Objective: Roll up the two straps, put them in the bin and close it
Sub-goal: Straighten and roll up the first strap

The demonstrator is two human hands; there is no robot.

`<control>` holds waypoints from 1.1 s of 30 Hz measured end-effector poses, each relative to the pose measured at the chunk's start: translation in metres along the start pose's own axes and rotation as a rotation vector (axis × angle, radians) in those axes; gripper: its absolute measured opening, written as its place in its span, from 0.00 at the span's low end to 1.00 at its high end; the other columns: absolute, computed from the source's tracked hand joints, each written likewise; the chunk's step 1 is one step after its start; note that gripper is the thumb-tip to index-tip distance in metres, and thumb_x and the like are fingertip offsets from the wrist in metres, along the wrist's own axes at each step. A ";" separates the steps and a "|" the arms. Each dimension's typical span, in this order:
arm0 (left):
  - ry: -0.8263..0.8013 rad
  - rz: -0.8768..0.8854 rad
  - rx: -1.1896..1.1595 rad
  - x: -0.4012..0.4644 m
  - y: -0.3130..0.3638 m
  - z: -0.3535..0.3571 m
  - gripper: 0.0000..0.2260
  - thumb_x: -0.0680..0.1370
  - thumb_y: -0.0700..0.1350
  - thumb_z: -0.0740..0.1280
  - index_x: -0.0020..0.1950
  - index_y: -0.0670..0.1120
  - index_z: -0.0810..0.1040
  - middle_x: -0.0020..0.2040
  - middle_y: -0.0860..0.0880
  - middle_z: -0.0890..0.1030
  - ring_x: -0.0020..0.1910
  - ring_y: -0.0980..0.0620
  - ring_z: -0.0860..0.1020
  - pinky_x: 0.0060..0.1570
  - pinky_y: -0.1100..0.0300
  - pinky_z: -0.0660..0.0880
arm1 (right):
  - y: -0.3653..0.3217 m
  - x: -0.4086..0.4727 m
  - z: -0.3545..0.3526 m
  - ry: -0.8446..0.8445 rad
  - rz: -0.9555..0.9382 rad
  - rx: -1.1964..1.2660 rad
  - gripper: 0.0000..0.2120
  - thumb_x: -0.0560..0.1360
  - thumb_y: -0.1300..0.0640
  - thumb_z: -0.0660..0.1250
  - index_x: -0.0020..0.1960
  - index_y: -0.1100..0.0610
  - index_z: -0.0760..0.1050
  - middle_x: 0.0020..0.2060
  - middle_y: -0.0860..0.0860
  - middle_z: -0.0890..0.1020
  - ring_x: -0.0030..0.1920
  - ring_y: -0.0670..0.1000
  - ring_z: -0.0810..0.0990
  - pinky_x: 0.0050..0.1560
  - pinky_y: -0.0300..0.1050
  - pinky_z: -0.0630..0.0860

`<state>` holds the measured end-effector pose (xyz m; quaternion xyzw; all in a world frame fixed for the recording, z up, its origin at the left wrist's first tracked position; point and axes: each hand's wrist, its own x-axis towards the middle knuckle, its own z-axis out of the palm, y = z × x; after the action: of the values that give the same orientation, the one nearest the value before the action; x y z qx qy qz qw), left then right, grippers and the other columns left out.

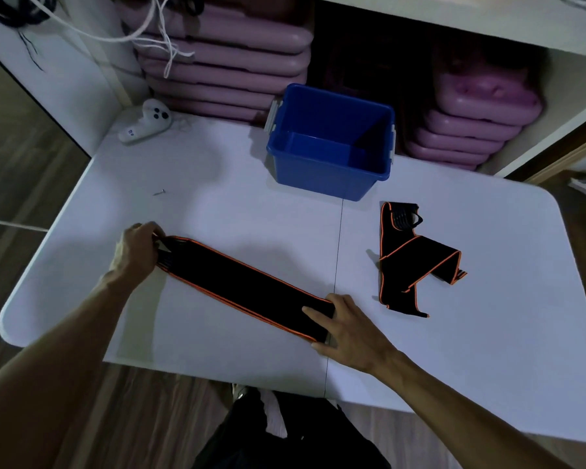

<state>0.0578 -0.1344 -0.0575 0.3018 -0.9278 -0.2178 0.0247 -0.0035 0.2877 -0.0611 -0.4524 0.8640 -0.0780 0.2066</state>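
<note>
1. Strap one [247,286], black with orange edging, lies flat and stretched out on the white desk [217,204], running diagonally from the upper left toward the lower right, near the desk's front edge.
2. The left hand [137,250] grips the strap's upper-left end, fingers curled over it and pinching the fabric where thin ribbed lines show.
3. The right hand [347,328] rests on the strap's lower-right end, fingers spread and laid flat across the fabric, thumb on the desk beside it; it presses rather than pinches.
4. Strap two [413,262], of the same black and orange, lies loosely folded in a zigzag on the right part of the desk, well apart from both hands and untouched. A small loop shows at its upper end.
5. The blue bin [332,143] stands open at the back of the desk, beyond both straps, with nothing inside it. Pale latches sit on its left and right rims. Strap two lies just in front of its right corner.
6. A white controller [146,121] lies at the desk's back left corner.
7. Stacks of pink trays [227,62] fill the shelf behind the bin, with white cords hanging over the left stack.
8. A thin seam runs down the middle of the desk, passing under the right hand.
</note>
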 end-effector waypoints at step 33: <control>0.227 -0.192 -0.221 0.029 0.013 0.038 0.13 0.75 0.45 0.67 0.57 0.42 0.79 0.51 0.34 0.78 0.48 0.36 0.78 0.51 0.51 0.74 | 0.018 0.004 0.019 0.092 -0.310 -0.313 0.29 0.78 0.51 0.64 0.76 0.57 0.61 0.70 0.58 0.70 0.64 0.58 0.74 0.51 0.51 0.78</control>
<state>0.0199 -0.1269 -0.0889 0.4072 -0.8564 -0.2842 0.1413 -0.0112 0.2957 -0.0853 -0.6022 0.7943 0.0054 0.0799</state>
